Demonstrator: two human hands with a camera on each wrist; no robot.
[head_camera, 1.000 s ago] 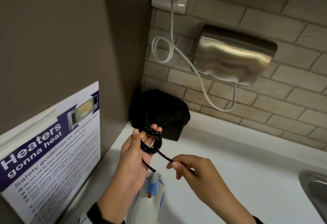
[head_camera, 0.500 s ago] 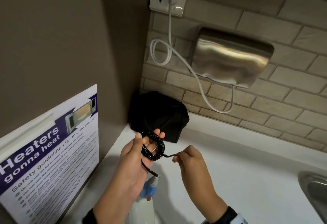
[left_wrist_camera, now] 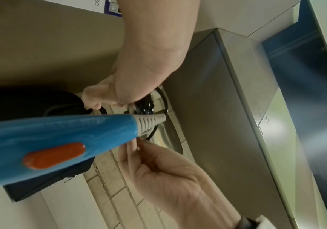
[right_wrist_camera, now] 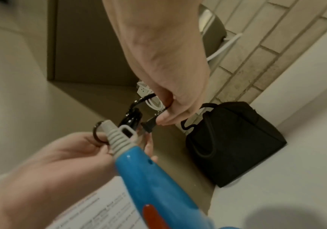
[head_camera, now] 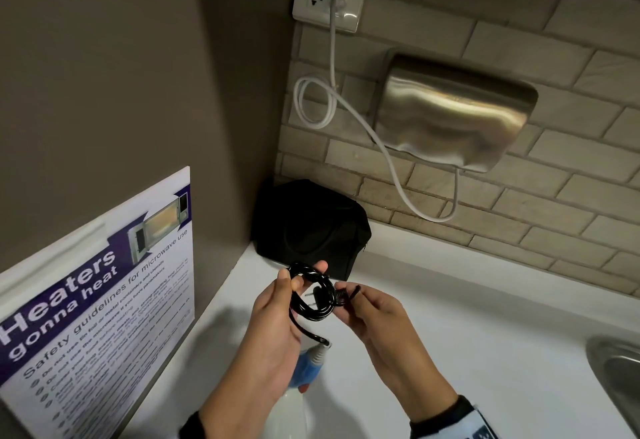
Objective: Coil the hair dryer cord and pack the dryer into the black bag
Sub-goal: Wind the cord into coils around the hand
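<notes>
Coiling the dryer cord at lower centre

Left hand (head_camera: 273, 321) is gripping the coiled cord (head_camera: 313, 295); right hand (head_camera: 377, 317) is pinching its plug (head_camera: 349, 291).

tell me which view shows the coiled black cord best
The head view: the whole cord coil shows as a ring in the left hand, the right hand pinching its end. The right wrist view shows the coil edge-on and blurred; in the left wrist view it is mostly hidden behind the hair dryer.

The cord (head_camera: 313, 296) is glossy black plastic. The dryer handle (left_wrist_camera: 56, 139) is smooth blue plastic. The black bag (head_camera: 311, 227), centre frame, is matt cloth. The wall unit (head_camera: 453, 113), upper right, is brushed metal.
</notes>
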